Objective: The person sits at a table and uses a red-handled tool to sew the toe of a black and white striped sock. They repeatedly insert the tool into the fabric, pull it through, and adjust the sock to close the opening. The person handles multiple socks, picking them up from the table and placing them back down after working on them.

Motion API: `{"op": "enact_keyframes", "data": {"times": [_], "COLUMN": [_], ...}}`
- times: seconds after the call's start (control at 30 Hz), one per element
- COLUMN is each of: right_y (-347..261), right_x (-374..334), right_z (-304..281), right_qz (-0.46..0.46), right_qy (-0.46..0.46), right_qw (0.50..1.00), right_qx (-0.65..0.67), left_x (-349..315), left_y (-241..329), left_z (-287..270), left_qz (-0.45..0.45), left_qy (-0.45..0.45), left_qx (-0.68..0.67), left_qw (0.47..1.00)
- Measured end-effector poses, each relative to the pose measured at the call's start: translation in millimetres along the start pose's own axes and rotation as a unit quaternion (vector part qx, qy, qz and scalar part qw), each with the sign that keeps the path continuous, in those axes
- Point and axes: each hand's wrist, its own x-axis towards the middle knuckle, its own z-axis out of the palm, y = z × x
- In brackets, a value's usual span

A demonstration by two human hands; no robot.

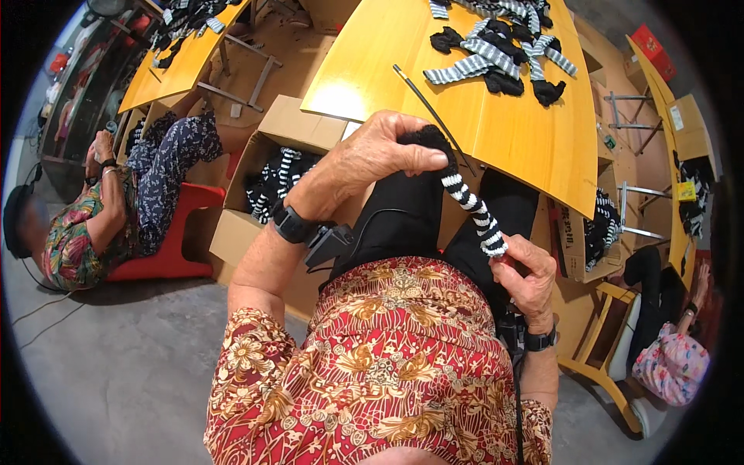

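Note:
My left hand [387, 155] is closed on the black end of a narrow knitted tube [470, 200] with black and white stripes. Its thumb presses that end against the curled fingers. The tube slants down to the right over my lap, and my right hand [528, 280] pinches its lower striped end. A bit of red shows at the right fingertips, too small to name. A thin dark rod [425, 102] with a pale band near its top lies just beyond my hands, across the near edge of the yellow table [364, 70].
Striped and black knitted pieces [496, 56] lie piled on the table's far part. An open cardboard box [267, 128] of similar pieces stands at my left, another box [570, 240] at my right. One person [101, 201] sits left on a red chair [186, 232]; another [670, 360] is at the right.

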Motion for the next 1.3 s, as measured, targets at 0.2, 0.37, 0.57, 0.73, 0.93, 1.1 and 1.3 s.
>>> {"op": "enact_keyframes", "data": {"times": [0.2, 0.37, 0.57, 0.73, 0.93, 1.1, 1.3], "right_y": [4, 9, 7, 9, 5, 13, 10], "right_x": [1, -4, -5, -3, 3, 1, 4], "right_z": [-5, 12, 15, 13, 2, 0, -3], "right_qz": [0.009, 0.021, 0.084, 0.054, 0.085, 0.125, 0.135], "right_qy": [-0.010, 0.034, 0.035, 0.010, -0.026, -0.021, -0.035], "right_qw": [1.000, 0.998, 0.986, 0.993, 0.987, 0.963, 0.965], "right_qx": [0.025, 0.047, 0.138, 0.106, 0.132, 0.236, 0.221], "left_x": [0, 1, 0, -2, 0, -2, 3], "left_y": [-5, -9, -3, -3, -15, -12, -16], "left_z": [2, 7, 20, 18, 1, 11, 16], "left_qz": [-0.027, -0.034, 0.028, 0.029, -0.032, -0.009, 0.016], "left_qy": [-0.032, -0.025, 0.062, 0.074, 0.003, 0.056, -0.002], "left_qx": [0.045, 0.099, -0.027, -0.012, 0.005, -0.045, -0.036], "left_qw": [0.998, 0.994, 0.997, 0.997, 0.999, 0.997, 0.999]}}
